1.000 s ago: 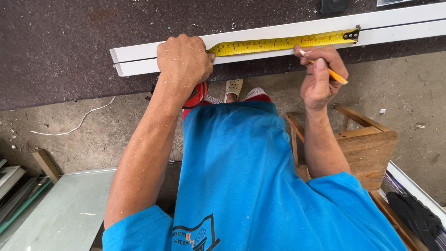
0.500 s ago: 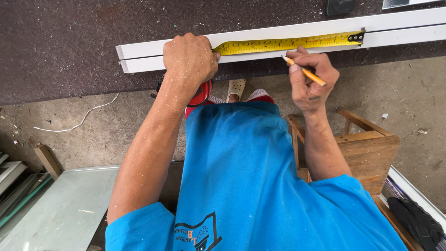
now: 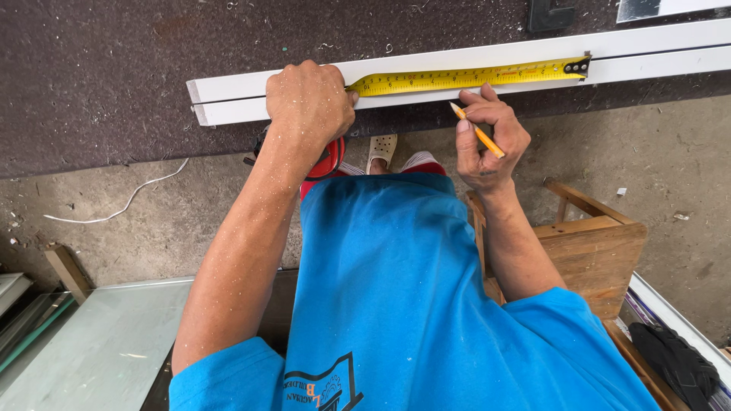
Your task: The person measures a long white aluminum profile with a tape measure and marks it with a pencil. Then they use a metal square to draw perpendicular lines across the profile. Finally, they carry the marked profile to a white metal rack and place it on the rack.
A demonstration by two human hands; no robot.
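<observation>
Head cam looking down: left hand (image 3: 308,103) is closed in a fist, pinning the yellow tape measure (image 3: 472,76) onto the white profile strip (image 3: 244,99) lying across the dark workbench (image 3: 114,76). Right hand (image 3: 491,141) pinches an orange pencil (image 3: 477,131), tip just near the strip's edge, both arms stretched forward.

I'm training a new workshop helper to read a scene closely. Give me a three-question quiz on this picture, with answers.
1. True or false: the yellow tape measure lies along the white profile.
2. Which of the two hands holds the pencil: A left, B right?
3. What wooden thing stands by the person's right arm?

Key:
1. True; the left hand pins its case end.
2. B, the right hand, tip near the profile.
3. A wooden stool.
</observation>
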